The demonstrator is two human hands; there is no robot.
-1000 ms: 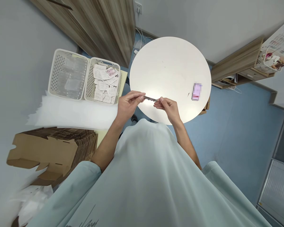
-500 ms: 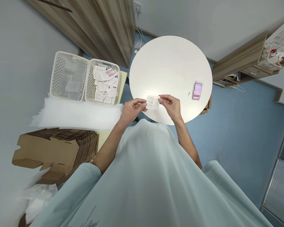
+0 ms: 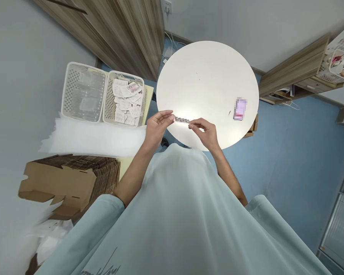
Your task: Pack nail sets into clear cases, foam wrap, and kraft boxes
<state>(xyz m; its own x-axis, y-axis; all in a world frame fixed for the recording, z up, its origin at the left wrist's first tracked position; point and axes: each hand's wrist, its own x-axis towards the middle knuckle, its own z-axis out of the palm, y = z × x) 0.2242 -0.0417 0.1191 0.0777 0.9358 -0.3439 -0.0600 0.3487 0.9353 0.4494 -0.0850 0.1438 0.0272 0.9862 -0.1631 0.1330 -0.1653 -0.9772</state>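
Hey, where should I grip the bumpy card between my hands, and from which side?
Probably pinch the card by its opposite ends, left hand from the left, right hand from the right: it's thin and steeply tilted, and end grips should spare the bumps between.

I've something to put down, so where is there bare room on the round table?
The widest bare patch on the white table runs from far rim to small card, left of the blurred purple item, with only tiny marks. A smaller one lies between that item and the right grip. Crowded: the near-left edge, by the left grip.
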